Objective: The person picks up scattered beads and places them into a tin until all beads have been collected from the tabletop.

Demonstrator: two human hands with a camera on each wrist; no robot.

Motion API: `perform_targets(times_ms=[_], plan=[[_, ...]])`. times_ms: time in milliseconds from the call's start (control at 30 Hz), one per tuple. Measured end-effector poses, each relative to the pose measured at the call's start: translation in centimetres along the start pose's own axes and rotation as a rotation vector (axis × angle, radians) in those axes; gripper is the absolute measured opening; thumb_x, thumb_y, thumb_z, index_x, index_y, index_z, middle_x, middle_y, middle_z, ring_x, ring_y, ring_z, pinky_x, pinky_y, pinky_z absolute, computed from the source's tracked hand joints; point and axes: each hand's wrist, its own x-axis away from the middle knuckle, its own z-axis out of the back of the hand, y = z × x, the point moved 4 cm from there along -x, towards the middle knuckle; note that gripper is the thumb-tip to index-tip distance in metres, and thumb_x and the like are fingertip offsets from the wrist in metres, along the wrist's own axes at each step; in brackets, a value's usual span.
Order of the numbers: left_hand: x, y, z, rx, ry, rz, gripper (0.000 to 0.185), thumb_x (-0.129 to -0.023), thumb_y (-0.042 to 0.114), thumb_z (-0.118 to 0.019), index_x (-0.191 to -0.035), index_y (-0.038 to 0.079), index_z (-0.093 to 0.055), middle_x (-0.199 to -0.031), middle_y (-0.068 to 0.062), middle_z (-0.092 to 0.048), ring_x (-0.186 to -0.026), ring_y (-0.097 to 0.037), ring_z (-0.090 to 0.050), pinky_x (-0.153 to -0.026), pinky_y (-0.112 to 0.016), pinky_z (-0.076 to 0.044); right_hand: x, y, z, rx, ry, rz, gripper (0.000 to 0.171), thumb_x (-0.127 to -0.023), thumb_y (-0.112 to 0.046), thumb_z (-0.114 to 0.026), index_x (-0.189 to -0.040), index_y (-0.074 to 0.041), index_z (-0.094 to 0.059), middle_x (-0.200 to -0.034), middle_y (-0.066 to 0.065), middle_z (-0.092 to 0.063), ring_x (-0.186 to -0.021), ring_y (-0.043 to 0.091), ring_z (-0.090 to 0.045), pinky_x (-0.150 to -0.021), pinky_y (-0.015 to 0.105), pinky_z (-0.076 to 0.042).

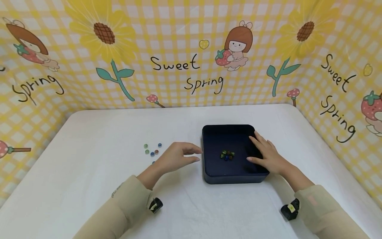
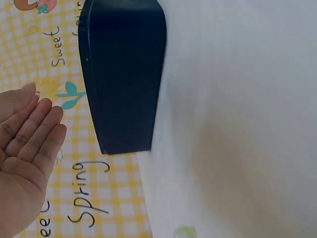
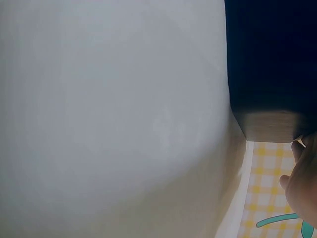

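Booth-like space: white table (image 1: 89, 146), gingham backdrop (image 1: 173, 36).

All the readable words stand on the checked cloth (image 1: 176, 20), in black handwritten-style letters. On its far side, "Sweet" (image 1: 175, 63) sits above and slightly left of "Spring" (image 1: 204, 84). On the right side the same pair slopes downward, "Sweet" over "Spring". On the left side one "Spring" climbs toward the right, with a scrap of lettering (image 1: 2, 69) cut off at the left edge. In the left wrist view the words run sideways: a whole "Sweet", a whole "Spring" and two partial words. Dark marks (image 1: 117, 190) on the left sleeve (image 1: 131, 199) are too small to read.
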Motion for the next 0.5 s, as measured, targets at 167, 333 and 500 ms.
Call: perform_targets(times_ms=[167, 333, 500], plan=[[1.1, -1.0, 0.9, 0.011, 0.017, 0.036, 0.022, -0.079, 0.014, -0.063, -0.101, 0.009, -0.063, -0.100, 0.000, -0.061, -0.095, -0.013, -0.055, -0.083, -0.024, -0.043, 0.0, 0.1, -0.1, 0.006, -0.003, -0.002, 0.076, -0.085, -0.039, -0.052, -0.138, -0.003, -0.012, -0.142, 0.016, 0.004, -0.127, 0.034, -0.001, -0.098, 0.053, 0.002], [2.2, -2.0, 1.8, 0.056, 0.031, 0.080, 0.023, -0.080, 0.015, -0.063, -0.101, 0.007, -0.063, -0.101, -0.003, -0.060, -0.096, -0.016, -0.055, -0.082, -0.026, -0.044, 0.1, 0.2, -0.1, 0.010, 0.000, -0.001, 0.076, -0.085, -0.040, -0.051, -0.138, -0.004, -0.012, -0.142, 0.015, 0.004, -0.127, 0.034, -0.002, -0.098, 0.053, 0.002], [3.2, -3.0, 2.4, 0.092, 0.050, 0.143, 0.025, -0.080, 0.014, -0.063, -0.102, 0.003, -0.061, -0.102, -0.007, -0.060, -0.098, -0.019, -0.055, -0.080, -0.026, -0.045, 0.0, 0.2, -0.1, 0.010, 0.001, 0.000, 0.076, -0.085, -0.040, -0.051, -0.138, -0.004, -0.011, -0.142, 0.015, 0.004, -0.127, 0.034, -0.002, -0.098, 0.052, 0.002]])
